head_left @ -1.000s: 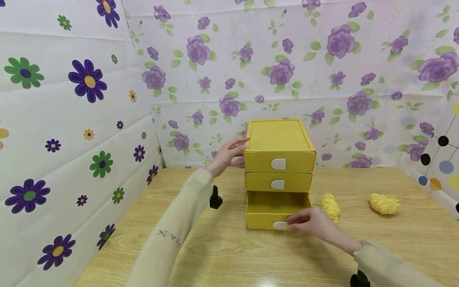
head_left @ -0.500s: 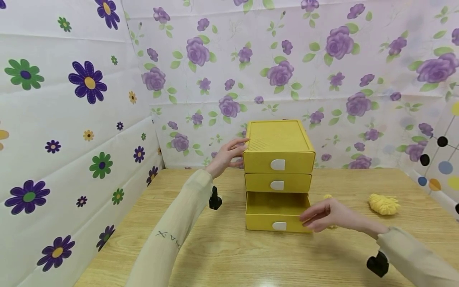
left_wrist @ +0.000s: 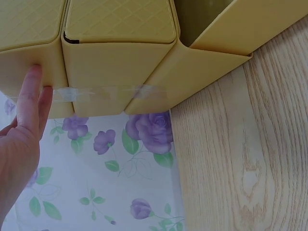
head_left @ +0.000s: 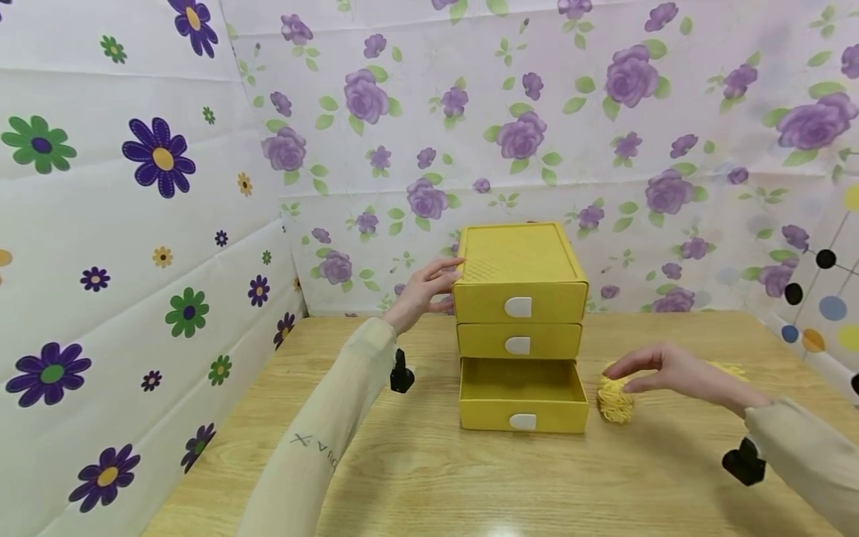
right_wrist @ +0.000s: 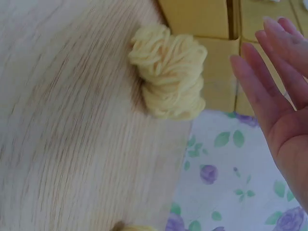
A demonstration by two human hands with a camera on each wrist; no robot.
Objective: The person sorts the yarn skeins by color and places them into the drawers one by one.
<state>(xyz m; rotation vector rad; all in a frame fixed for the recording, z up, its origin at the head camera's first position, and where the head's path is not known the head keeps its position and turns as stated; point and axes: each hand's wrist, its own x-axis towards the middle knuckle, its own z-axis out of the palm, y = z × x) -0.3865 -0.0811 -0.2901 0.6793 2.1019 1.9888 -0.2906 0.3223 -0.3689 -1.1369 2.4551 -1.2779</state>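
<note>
A yellow three-drawer box with white tabs stands on the table. Its bottom drawer is pulled out, and the visible inside is bare; the upper two are closed. My left hand rests straight fingers against the box's upper left side, as the left wrist view also shows. To the right of the drawer lies a bundle of yellow yarn, twisted at its middle in the right wrist view. My right hand reaches over this bundle with loosely bent fingers, holding nothing; the right wrist view has the fingers apart from the yarn.
Another yellow yarn bundle lies farther right, mostly hidden behind my right hand. The wooden table meets flowered cloth at the back and left, and dotted cloth at the right.
My right hand has left the bottom drawer's white tab and moved right to the nearer yarn bundle. The drawer stays pulled out; the left hand keeps its place on the box.
</note>
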